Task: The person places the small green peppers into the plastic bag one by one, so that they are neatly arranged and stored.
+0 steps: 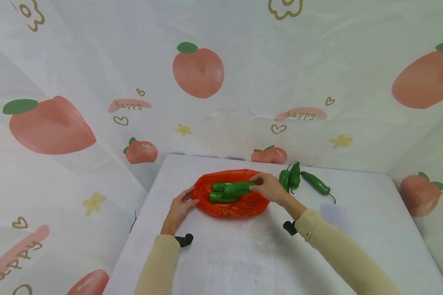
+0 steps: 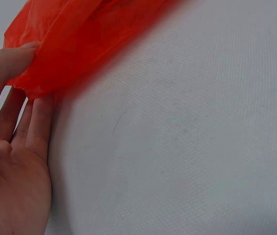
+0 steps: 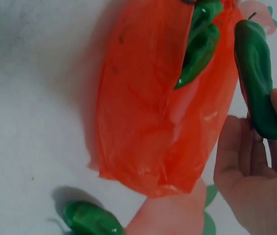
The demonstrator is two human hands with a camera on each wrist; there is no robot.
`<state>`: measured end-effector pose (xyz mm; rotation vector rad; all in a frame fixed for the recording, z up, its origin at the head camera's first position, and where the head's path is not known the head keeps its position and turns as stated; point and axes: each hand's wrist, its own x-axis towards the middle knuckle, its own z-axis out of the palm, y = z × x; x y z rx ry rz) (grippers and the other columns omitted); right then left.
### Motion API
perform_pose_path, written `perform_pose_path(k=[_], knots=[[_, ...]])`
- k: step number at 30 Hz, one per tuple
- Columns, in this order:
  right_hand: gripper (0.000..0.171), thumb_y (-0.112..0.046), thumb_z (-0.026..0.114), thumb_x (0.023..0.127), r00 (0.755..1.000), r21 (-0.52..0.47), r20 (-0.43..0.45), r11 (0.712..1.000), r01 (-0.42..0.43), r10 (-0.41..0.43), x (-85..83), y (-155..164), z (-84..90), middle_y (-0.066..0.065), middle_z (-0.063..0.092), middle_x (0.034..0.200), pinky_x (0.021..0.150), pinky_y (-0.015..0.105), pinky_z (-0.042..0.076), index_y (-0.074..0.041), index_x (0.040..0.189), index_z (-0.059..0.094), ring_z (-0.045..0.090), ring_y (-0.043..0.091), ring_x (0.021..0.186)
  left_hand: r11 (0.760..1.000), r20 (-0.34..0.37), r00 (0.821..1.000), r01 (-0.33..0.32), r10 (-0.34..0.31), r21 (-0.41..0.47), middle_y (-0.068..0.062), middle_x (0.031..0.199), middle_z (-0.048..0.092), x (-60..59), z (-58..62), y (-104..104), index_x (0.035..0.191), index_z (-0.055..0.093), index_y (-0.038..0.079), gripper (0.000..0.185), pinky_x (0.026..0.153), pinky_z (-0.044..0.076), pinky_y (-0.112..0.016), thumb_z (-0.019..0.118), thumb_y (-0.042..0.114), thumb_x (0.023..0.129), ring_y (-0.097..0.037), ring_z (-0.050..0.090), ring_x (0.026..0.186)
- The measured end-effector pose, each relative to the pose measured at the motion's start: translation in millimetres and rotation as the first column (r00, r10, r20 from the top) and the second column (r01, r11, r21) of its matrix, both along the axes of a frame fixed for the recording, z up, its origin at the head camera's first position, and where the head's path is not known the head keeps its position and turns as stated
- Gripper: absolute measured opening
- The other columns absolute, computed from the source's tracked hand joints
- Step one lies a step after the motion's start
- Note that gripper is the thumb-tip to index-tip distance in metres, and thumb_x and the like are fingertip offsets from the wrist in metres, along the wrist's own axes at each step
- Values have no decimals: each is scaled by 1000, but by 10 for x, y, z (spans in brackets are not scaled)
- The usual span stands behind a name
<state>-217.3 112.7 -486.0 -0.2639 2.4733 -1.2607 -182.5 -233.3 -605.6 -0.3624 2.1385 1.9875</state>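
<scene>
A red plastic bag [image 1: 243, 211] lies spread on the table with its mouth open upward. My left hand [image 1: 179, 208] pinches the left end of the bag, thumb above and fingers beneath, as the left wrist view shows. Over the bag's opening, my right hand [image 1: 272, 189] holds a long green pepper [image 3: 254, 78] by one end between thumb and fingers; its stem end points away from the hand. Inside the bag rest other green peppers [image 1: 223, 198], partly covered by the held one in the head view.
Right of the bag, near the table's back edge, lie more green peppers [image 1: 317, 183], two of them close together. Behind the white table [image 1: 243, 258] hangs a white cloth [image 1: 243, 82] printed with peaches. A black device [image 1: 185, 240] sits at each wrist.
</scene>
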Motion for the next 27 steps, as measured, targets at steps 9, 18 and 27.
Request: perform_pose_path(k=[9, 18, 27], knots=[[26, -21, 68, 88, 1000, 39, -7, 999, 10, -10, 55, -132, -90, 5, 65, 105, 78, 28, 57, -13, 112, 66, 59, 18, 94, 1000, 6, 1000, -1, 1, -3, 3, 142, 51, 2, 0, 1, 134, 54, 29, 58, 113, 39, -38, 76, 19, 81, -16, 42, 136], [28, -17, 69, 87, 999, 102, -44, 995, -21, 25, 69, -247, -139, 5, 67, 104, 80, 32, 58, -7, 113, 67, 60, 19, 94, 999, 37, 999, 22, -23, 47, 0, 146, 48, 17, 137, -11, 138, 51, 24, 60, 114, 36, -36, 73, 13, 83, -18, 39, 139], [27, -13, 68, 87, 997, 104, -41, 993, -57, 62, 44, -372, -207, 6, 68, 102, 80, 31, 58, -5, 113, 67, 60, 17, 91, 998, 35, 998, 42, -43, 39, -3, 147, 47, 63, 258, 11, 140, 49, 21, 61, 113, 38, -37, 72, 13, 84, -20, 39, 140]])
